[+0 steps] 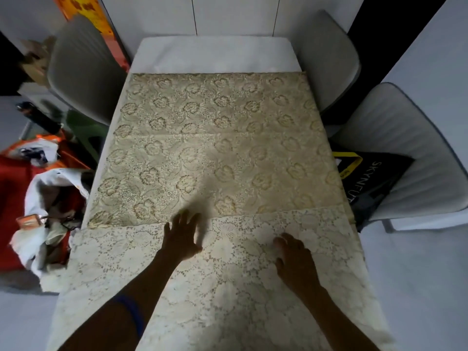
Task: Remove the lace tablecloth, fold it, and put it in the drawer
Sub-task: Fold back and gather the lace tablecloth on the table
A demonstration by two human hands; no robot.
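The lace tablecloth (215, 153) lies spread along the surface (215, 53), its long axis running straight away from me, its far edge stopping short of the bare white strip at the far end. Both my hands are flat on it near my end. My left hand (181, 236) has its fingers spread and straight, pressing the cloth right at the seam where a paler band crosses the darker patterned stretch; that grip is wide and holds nothing. My right hand (293, 259) rests just beside it, a little nearer to me, fingers relaxed on the paler lace; I can't see anything pinched there either, though the fingertips are slightly bent.

I judge the paler band to be a near part of the cloth folded over. From either grip the bulk of the lace lies forward, so the coming move turns on that axis. The left hand is the nearer to the seam.

Grey chairs (86, 69) stand to either side; a black bag (374, 178) sits on the right one. No drawer is in view.
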